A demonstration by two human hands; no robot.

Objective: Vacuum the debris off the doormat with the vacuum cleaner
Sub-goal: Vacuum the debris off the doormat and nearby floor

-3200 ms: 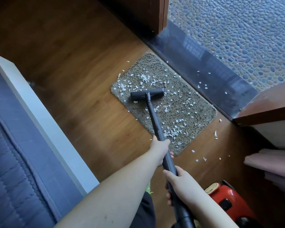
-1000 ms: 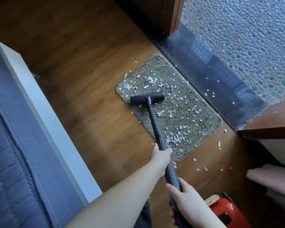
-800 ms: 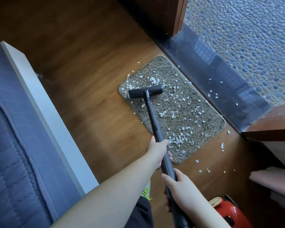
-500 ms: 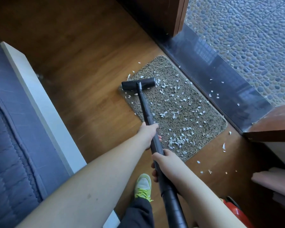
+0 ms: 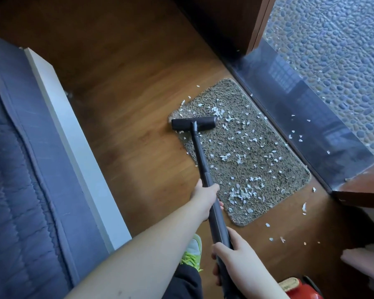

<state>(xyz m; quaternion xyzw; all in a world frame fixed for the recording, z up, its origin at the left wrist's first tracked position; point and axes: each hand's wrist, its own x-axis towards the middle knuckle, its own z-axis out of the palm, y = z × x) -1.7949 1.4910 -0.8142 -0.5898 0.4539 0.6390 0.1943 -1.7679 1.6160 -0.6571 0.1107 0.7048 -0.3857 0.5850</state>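
Two bare hands grip a dark vacuum wand (image 5: 201, 160), one above the other. The left hand (image 5: 204, 200) wraps around the wand farther along, near the doormat's close edge. The right hand (image 5: 235, 258) clasps the thicker lower part of the wand, nearer the body, its fingers curled around the tube. The wand slopes away from the person to a flat black floor nozzle (image 5: 193, 124), which rests on the left edge of the doormat (image 5: 268, 169), towards its far end.

The doormat is a speckled grey-brown rectangle lying at an angle on a wooden floor (image 5: 127, 126). White debris flakes (image 5: 241, 194) are scattered across most of it, with a dense patch near the close end and a few flakes on the floor just beyond it. A dark glossy threshold (image 5: 311, 117) runs beside the doormat's far long side, with pebbled paving (image 5: 337, 50) beyond it. A neon-green shoe (image 5: 192, 253) shows between the forearms. Part of a red vacuum body (image 5: 300, 291) sits at the bottom right. A blue quilted mattress (image 5: 15, 169) on a white frame fills the left side.
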